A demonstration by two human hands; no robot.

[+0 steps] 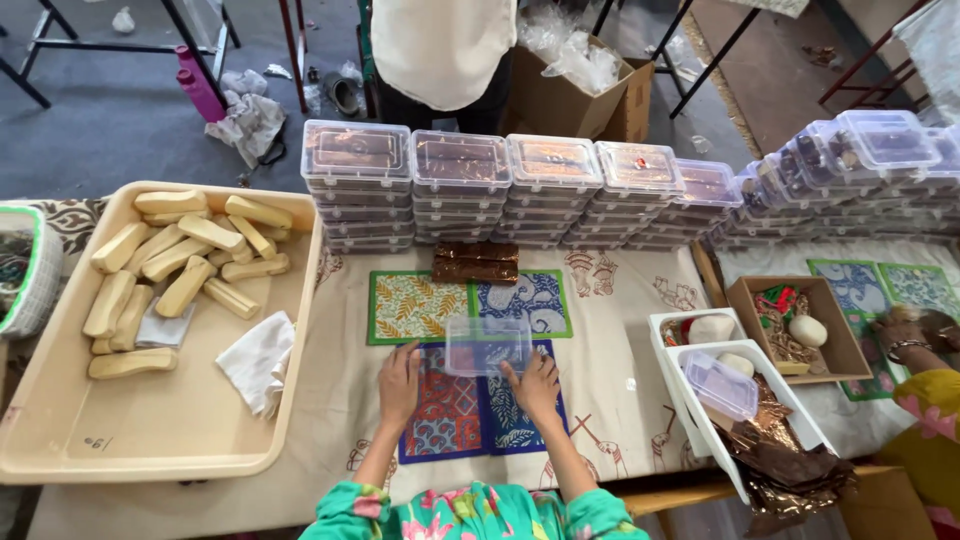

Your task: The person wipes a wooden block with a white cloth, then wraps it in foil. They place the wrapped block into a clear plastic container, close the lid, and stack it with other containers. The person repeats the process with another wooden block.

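Note:
My left hand [399, 383] lies flat on a red patterned cloth square [447, 414], fingers apart, holding nothing. My right hand [533, 384] grips the near right edge of a clear plastic box [487, 345] that stands on the patterned squares. Beside the red square lies a blue patterned square [512, 425]. A green leaf-print square [414, 307] and a blue-and-white square [530, 301] lie just beyond the box. A small stack of shiny brown wrapped packets [476, 263] sits behind them.
A beige tray [170, 420] at left holds several pale wooden blocks [185, 255] and a white cloth [258, 362]. Stacks of lidded clear boxes [480, 190] line the back. White bins [720, 395] and a cardboard box [800, 325] stand at right. A person stands behind; another person's arm [915, 345] is at right.

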